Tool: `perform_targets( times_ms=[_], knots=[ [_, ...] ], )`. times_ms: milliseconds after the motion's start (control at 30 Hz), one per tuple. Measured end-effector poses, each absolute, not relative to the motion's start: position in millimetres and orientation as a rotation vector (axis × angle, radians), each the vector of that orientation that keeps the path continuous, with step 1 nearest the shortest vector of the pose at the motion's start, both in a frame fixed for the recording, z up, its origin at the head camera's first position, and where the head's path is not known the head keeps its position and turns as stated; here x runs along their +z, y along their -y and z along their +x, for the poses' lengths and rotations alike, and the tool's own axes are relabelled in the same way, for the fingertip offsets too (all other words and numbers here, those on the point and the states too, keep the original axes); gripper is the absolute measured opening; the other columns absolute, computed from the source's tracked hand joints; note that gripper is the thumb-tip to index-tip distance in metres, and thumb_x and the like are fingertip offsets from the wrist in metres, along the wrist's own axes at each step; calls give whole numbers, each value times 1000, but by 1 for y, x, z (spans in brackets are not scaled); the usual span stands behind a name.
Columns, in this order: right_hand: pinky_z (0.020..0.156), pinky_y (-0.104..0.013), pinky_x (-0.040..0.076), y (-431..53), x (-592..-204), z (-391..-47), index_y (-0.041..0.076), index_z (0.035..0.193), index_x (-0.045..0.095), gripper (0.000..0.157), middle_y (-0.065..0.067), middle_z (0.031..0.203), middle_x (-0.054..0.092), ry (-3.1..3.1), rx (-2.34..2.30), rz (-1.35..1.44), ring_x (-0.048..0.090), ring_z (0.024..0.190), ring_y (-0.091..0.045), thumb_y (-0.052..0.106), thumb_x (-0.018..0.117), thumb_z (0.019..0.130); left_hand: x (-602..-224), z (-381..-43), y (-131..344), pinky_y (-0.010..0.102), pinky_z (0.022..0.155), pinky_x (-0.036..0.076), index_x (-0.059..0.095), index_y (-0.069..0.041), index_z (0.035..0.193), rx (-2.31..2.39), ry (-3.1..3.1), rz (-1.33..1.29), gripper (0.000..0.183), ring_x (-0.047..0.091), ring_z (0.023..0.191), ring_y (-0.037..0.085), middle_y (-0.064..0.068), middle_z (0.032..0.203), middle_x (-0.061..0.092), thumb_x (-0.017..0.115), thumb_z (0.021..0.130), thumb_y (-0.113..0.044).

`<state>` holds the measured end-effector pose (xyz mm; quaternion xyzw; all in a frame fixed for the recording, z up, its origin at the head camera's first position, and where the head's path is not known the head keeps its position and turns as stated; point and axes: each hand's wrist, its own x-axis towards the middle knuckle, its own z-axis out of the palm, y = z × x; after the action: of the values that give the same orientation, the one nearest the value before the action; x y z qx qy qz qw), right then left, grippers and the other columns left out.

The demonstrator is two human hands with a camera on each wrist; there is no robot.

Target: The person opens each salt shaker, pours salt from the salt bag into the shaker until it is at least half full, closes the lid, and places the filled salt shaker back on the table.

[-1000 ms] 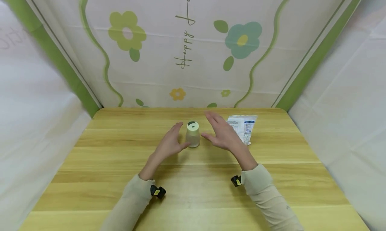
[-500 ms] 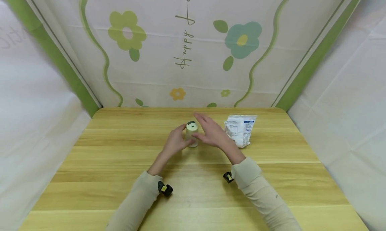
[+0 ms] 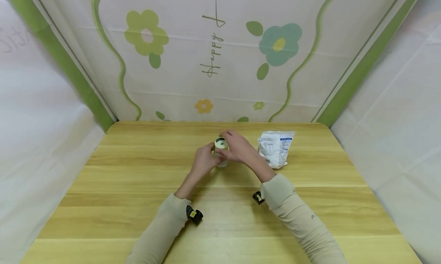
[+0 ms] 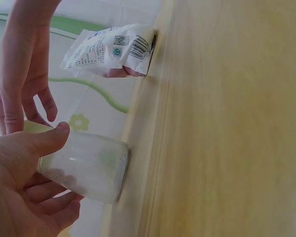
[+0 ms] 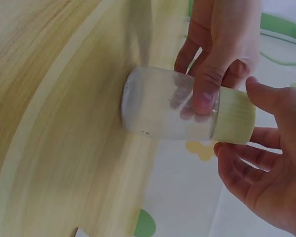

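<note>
A clear jar (image 5: 153,103) with a pale green cap (image 5: 234,118) stands upright on the table towards the back. From its left side, my left hand (image 3: 203,160) holds the jar's body, thumb in front and fingers curled behind, as the left wrist view also shows. On the other side my right hand (image 3: 239,147) has its thumb and fingertips round the cap, which the right wrist view shows most plainly. Part of the cap's top, with a dark grey patch, shows between the hands in the head view. No contents are visible in the jar.
A white printed packet (image 3: 275,149) sits to the right of the jar; its barcode faces the left wrist camera. The wooden table (image 3: 220,218) meets a flower-printed cloth (image 3: 179,76) at the back. White cloth hangs at both sides.
Both hands have come in to the jar: the left has taken hold of its body, and the right has moved left from near the packet onto the cap. The packet is now uncovered.
</note>
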<state>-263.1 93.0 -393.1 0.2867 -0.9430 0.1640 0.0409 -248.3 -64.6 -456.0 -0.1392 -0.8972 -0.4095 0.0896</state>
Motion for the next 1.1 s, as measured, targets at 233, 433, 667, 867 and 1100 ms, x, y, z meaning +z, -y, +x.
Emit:
perform_targets(
  times_ms=[233, 433, 667, 867, 1100],
  knots=[
    [83, -35, 50, -90, -394, -265, 5, 118, 57, 51, -9, 116, 56, 2927, 498, 832, 58, 99, -22, 41, 67, 83, -456, -252, 67, 23, 53, 33, 63, -10, 97, -1287, 2694, -469, 30, 41, 62, 11, 2, 79, 62, 76, 77, -27],
    [77, -33, 50, -89, -391, -265, 5, 113, 58, 48, -8, 111, 57, 2934, 492, 796, 58, 93, -20, 40, 68, 83, -455, -259, 70, 24, 57, 39, 62, -10, 98, -1348, 2682, -578, 29, 46, 64, 13, 4, 83, 64, 75, 78, -26],
    [72, -32, 50, -87, -387, -267, 4, 111, 58, 51, -8, 106, 59, 2942, 426, 769, 58, 88, -19, 44, 69, 81, -453, -263, 67, 22, 50, 31, 61, -11, 92, -1311, 2691, -534, 30, 38, 57, 10, -1, 68, 53, 78, 74, -29],
    [73, -32, 50, -90, -388, -268, 4, 110, 59, 49, -8, 107, 59, 2926, 422, 796, 58, 88, -20, 42, 69, 81, -452, -264, 64, 22, 49, 30, 62, -8, 92, -1296, 2703, -558, 31, 38, 55, 10, 1, 67, 52, 78, 75, -28],
    [80, -36, 50, -92, -393, -268, 3, 114, 60, 49, -10, 110, 60, 2843, 433, 891, 60, 95, -23, 39, 69, 83, -455, -265, 64, 22, 49, 31, 62, -7, 88, -1300, 2690, -544, 30, 39, 55, 10, 1, 66, 53, 80, 73, -26]
  ],
)
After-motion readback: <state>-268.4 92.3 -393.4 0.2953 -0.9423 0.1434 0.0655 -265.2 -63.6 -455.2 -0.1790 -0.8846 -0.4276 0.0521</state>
